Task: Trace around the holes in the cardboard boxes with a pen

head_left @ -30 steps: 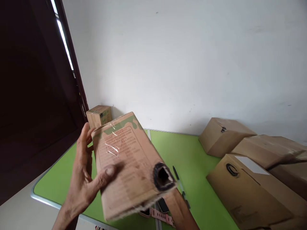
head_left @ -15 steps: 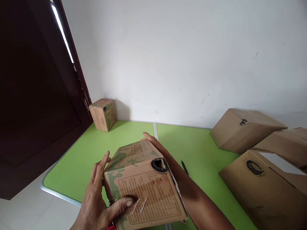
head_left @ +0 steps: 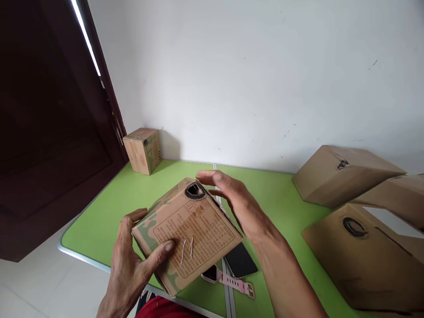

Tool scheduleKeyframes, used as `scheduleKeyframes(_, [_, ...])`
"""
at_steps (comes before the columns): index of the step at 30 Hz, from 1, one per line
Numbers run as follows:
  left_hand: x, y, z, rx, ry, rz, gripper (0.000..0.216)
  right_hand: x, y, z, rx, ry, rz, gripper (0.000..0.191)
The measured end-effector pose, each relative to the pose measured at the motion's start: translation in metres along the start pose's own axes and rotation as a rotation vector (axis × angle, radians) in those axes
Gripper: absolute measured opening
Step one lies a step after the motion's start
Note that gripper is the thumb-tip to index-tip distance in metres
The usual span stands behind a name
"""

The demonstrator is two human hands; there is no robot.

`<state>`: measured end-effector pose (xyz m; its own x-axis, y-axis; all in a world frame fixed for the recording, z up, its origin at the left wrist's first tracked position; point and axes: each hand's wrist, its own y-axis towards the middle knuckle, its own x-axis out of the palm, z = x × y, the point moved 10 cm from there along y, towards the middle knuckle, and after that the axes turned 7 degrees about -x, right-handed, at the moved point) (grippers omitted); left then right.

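Observation:
A brown cardboard box (head_left: 205, 236) with green printing is tilted above the green table. A ragged, black-ringed hole (head_left: 194, 191) cuts through its upper corner, and two pale scratches mark the printed face. My left hand (head_left: 135, 260) grips the box's left side, thumb on the printed face and fingers round the far edge. At the upper right corner, beside the hole, is my right hand (head_left: 232, 192), its fingers stretched out; whether they touch the cardboard I cannot tell. Below the box lie a dark phone (head_left: 241, 261) and a smartwatch with a pink strap (head_left: 232, 282).
A small closed carton (head_left: 142, 151) stands at the table's far left corner. On the right are a carton with a torn hole (head_left: 344, 176), another behind it (head_left: 397, 194), and a nearer one with a black-ringed hole (head_left: 367, 260). A white wall (head_left: 232, 88) backs the table (head_left: 99, 225).
The box has turned and risen, its holed corner shifting up and left. My right hand has come from behind the box to its upper right corner. The phone and watch now show.

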<state>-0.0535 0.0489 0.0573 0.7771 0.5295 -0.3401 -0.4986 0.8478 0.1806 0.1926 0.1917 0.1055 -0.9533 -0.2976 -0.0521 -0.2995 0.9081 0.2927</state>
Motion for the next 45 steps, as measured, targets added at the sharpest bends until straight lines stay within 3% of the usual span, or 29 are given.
scheduleKeyframes(4, [-0.009, 0.005, 0.010, 0.017, 0.138, -0.011, 0.071, 0.013, -0.033, -0.032, -0.175, -0.290, 0.032, 0.057])
scheduleKeyframes(7, [-0.012, 0.012, 0.043, 0.122, 0.275, -0.043, 0.056, 0.027, -0.040, -0.047, -0.301, -0.392, -0.005, 0.051])
scheduleKeyframes(10, [-0.002, 0.017, 0.080, 0.234, 0.288, -0.096, 0.044, 0.040, -0.038, -0.054, -0.367, -0.448, -0.070, 0.047])
scheduleKeyframes(13, [0.018, 0.022, 0.096, 0.241, 0.257, -0.201, 0.036, 0.051, -0.040, -0.062, -0.445, -0.501, -0.128, 0.039])
scheduleKeyframes(16, [0.032, 0.023, 0.098, 0.212, 0.248, -0.257, 0.029, 0.057, -0.046, -0.071, -0.528, -0.557, -0.151, 0.037])
scheduleKeyframes(20, [0.039, 0.021, 0.099, 0.222, 0.207, -0.245, 0.022, 0.057, -0.053, -0.075, -0.535, -0.759, -0.054, 0.031])
scheduleKeyframes(25, [0.042, 0.021, 0.103, 0.274, 0.162, -0.267, 0.036, 0.058, -0.056, -0.080, -0.491, -0.767, 0.099, 0.024])
scheduleKeyframes(30, [0.038, 0.019, 0.089, 0.276, 0.131, -0.517, 0.048, 0.069, -0.054, -0.079, -0.554, -0.600, -0.044, 0.025])
scheduleKeyframes(33, [0.038, 0.017, 0.077, 0.281, 0.156, -0.650, 0.056, 0.066, -0.054, -0.077, -0.597, -0.545, -0.064, 0.022])
scheduleKeyframes(36, [0.043, 0.017, 0.074, 0.361, 0.202, -0.675, 0.074, 0.057, -0.054, -0.075, -0.633, -0.513, -0.006, 0.018])
scheduleKeyframes(39, [0.050, 0.020, 0.073, 0.375, 0.237, -0.650, 0.074, 0.038, -0.056, -0.074, -0.665, -0.494, 0.050, 0.018])
scheduleKeyframes(41, [0.053, 0.023, 0.073, 0.359, 0.244, -0.635, 0.071, 0.003, -0.061, -0.071, -0.648, -0.526, 0.177, 0.020])
scheduleKeyframes(43, [0.055, 0.026, 0.073, 0.345, 0.242, -0.646, 0.072, -0.046, -0.069, -0.057, -0.539, -0.694, 0.361, 0.020])
scheduleKeyframes(44, [0.055, 0.026, 0.072, 0.339, 0.237, -0.659, 0.072, -0.070, -0.073, -0.044, -0.444, -0.862, 0.414, 0.023])
scheduleKeyframes(45, [0.056, 0.027, 0.072, 0.334, 0.227, -0.672, 0.072, -0.088, -0.073, -0.021, -0.276, -1.081, 0.368, 0.028])
